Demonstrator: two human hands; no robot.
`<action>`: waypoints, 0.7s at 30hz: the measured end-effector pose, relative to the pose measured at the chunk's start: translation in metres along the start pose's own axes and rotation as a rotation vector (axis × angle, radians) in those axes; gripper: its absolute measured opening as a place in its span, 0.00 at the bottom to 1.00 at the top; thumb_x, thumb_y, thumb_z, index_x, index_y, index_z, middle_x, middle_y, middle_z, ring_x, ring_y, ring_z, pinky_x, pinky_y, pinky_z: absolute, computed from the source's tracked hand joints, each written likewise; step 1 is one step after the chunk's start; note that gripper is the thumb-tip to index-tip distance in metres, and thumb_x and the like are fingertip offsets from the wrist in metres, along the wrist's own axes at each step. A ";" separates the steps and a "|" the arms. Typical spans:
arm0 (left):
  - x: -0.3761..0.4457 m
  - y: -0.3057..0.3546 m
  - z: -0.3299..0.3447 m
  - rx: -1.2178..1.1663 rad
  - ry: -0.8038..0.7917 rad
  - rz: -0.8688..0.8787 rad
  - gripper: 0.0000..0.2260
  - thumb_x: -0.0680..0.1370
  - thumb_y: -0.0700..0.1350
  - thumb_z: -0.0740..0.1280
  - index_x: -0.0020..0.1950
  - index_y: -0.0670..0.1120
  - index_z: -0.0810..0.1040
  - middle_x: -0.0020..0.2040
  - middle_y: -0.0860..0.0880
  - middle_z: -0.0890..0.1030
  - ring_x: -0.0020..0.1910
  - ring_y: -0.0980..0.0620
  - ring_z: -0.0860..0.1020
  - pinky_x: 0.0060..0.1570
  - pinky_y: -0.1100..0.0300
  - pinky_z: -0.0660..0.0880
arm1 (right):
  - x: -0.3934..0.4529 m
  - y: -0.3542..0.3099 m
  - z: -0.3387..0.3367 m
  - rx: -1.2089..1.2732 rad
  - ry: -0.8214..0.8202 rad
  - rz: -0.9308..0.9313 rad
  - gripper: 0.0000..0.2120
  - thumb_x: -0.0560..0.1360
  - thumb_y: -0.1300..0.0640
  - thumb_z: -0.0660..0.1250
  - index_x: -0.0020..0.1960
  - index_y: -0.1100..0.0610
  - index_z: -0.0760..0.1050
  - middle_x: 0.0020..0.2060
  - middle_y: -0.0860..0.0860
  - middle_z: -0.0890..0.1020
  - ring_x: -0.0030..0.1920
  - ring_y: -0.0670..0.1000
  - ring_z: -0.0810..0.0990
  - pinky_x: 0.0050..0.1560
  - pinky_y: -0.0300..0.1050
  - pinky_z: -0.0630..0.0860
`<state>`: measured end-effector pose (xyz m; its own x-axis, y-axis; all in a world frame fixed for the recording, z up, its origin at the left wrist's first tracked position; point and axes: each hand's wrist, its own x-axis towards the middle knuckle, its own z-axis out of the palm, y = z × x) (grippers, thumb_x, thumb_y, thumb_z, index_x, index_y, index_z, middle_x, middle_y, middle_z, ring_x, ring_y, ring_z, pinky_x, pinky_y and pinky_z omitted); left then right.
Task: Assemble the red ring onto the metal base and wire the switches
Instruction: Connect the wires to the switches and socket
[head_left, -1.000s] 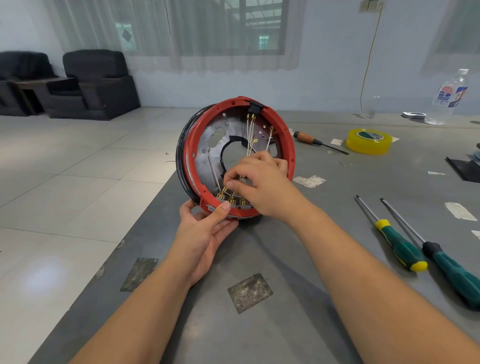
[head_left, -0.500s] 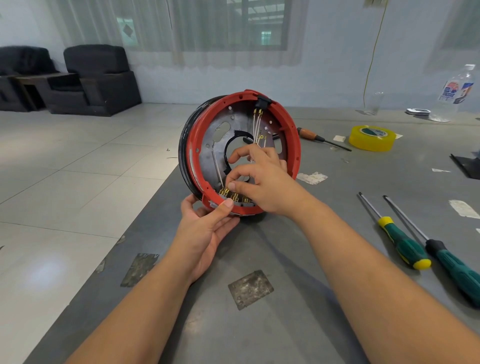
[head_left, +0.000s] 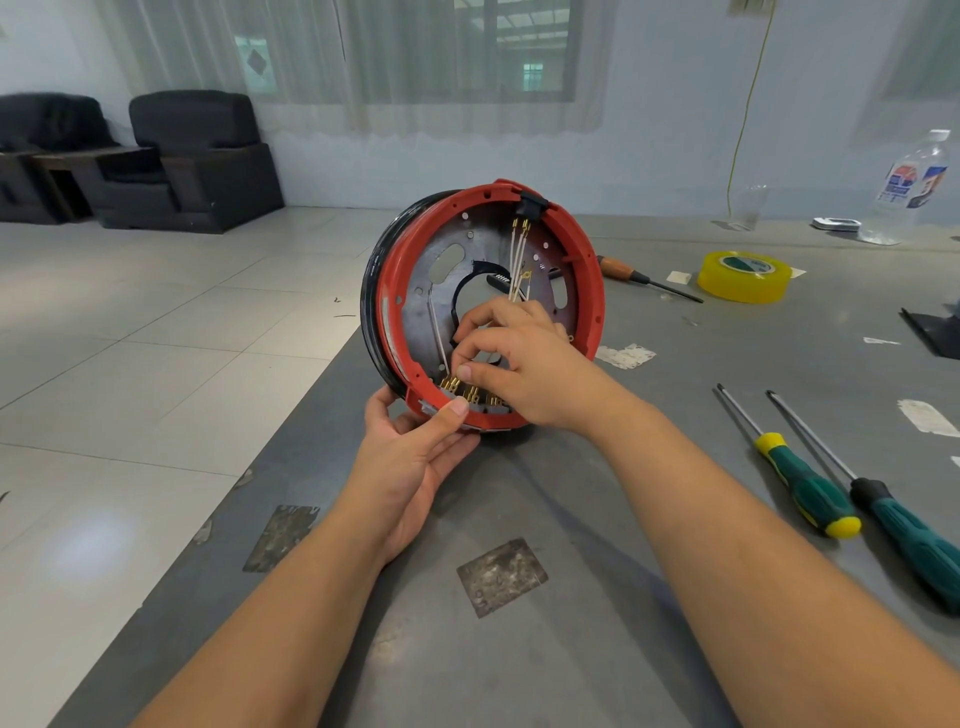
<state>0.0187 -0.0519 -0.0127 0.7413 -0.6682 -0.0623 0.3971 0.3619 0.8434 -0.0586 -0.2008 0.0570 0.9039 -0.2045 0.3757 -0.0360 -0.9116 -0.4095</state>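
Right hand (head_left: 524, 364) shifted lower inside red ring (head_left: 395, 291), pinching wires (head_left: 519, 254)

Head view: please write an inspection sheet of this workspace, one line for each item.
Surface: grey table with worn patches and paper scraps.
Job's things: red ring sits on the metal base, held on edge; brass terminals at the bottom.
Clutter: two green screwdrivers, a wooden-handled screwdriver, yellow tape roll, plastic bottle.
Grippers: left hand grips the ring's lower rim; right hand pinches at the terminals.
Cables: white wires hang inside the ring.
Surroundings: tiled floor, black armchairs, curtained window.
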 end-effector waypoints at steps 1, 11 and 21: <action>0.000 0.000 0.000 -0.001 0.000 0.000 0.40 0.69 0.38 0.78 0.77 0.52 0.63 0.65 0.37 0.82 0.58 0.37 0.85 0.58 0.43 0.82 | 0.000 0.000 0.000 0.007 0.000 0.001 0.04 0.80 0.49 0.68 0.51 0.44 0.81 0.61 0.38 0.73 0.67 0.49 0.64 0.66 0.55 0.61; 0.000 0.000 0.000 -0.036 -0.002 0.009 0.40 0.71 0.38 0.77 0.78 0.51 0.63 0.60 0.39 0.85 0.58 0.39 0.85 0.55 0.47 0.84 | -0.001 -0.001 -0.004 0.022 -0.011 0.005 0.05 0.81 0.50 0.68 0.53 0.46 0.82 0.60 0.40 0.74 0.67 0.50 0.66 0.70 0.61 0.62; -0.001 0.003 -0.003 -0.095 -0.074 -0.030 0.29 0.77 0.36 0.73 0.76 0.47 0.68 0.65 0.37 0.83 0.62 0.36 0.83 0.61 0.42 0.80 | -0.001 0.002 -0.009 0.102 -0.059 -0.017 0.05 0.80 0.54 0.69 0.53 0.52 0.83 0.55 0.44 0.78 0.59 0.46 0.74 0.65 0.43 0.70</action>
<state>0.0210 -0.0477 -0.0116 0.6879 -0.7245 -0.0438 0.4704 0.3991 0.7871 -0.0631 -0.2056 0.0629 0.9277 -0.1648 0.3351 0.0208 -0.8732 -0.4870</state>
